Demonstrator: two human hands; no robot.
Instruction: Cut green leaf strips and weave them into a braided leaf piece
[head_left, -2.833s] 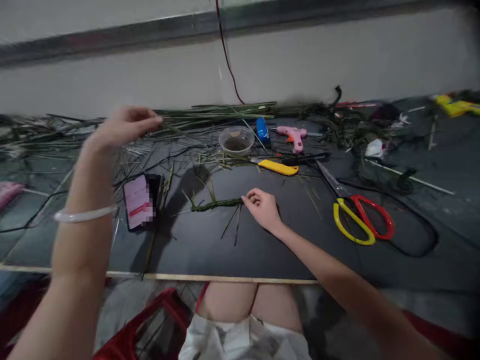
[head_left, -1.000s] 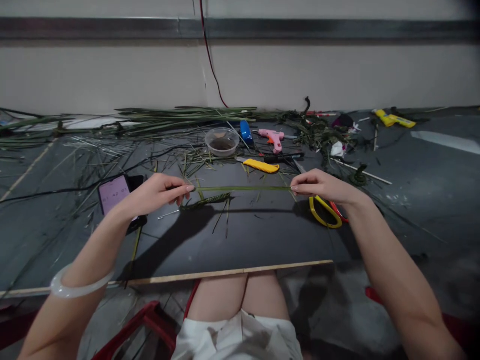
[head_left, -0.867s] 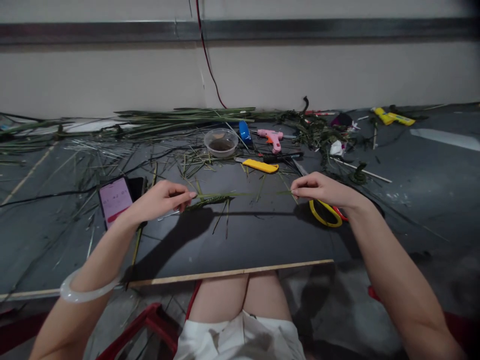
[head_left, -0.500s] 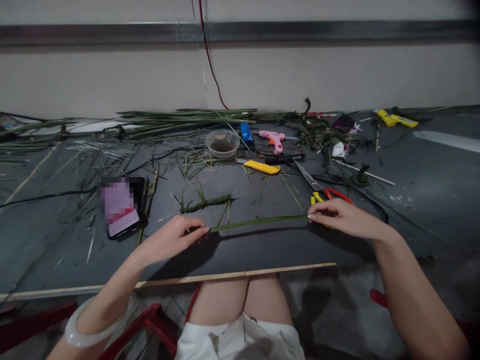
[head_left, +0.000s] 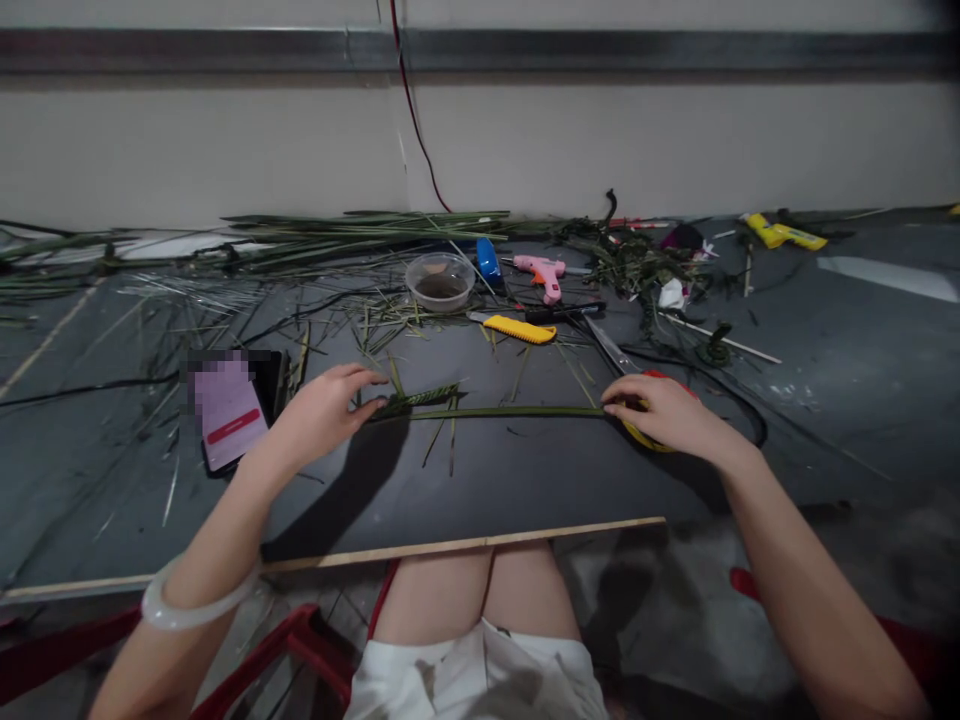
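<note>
A long green leaf strip [head_left: 517, 411] stretches across the grey table in front of me. My right hand [head_left: 667, 412] pinches its right end, right over the scissors [head_left: 615, 350] with red and yellow handles. My left hand [head_left: 326, 408] has thumb and forefinger spread, at the left end of a short braided leaf piece [head_left: 427, 396]. The strip's left end passes close under that thumb; whether they touch is hard to see. Thin leaf ends stick out below the braid. The hand partly hides the braid's left end.
A phone [head_left: 231, 415] lies left of my left hand. Farther back are a yellow box cutter [head_left: 519, 328], a clear bowl [head_left: 441, 284], a pink glue gun [head_left: 541, 274] and a blue object [head_left: 487, 260]. Leaf bundles [head_left: 360, 228] line the wall. The table's front edge [head_left: 465, 546] is near my lap.
My left hand has let go of the strip's left end, opened, and moved up and left toward the braid. My right hand still pinches the other end, slightly farther back.
</note>
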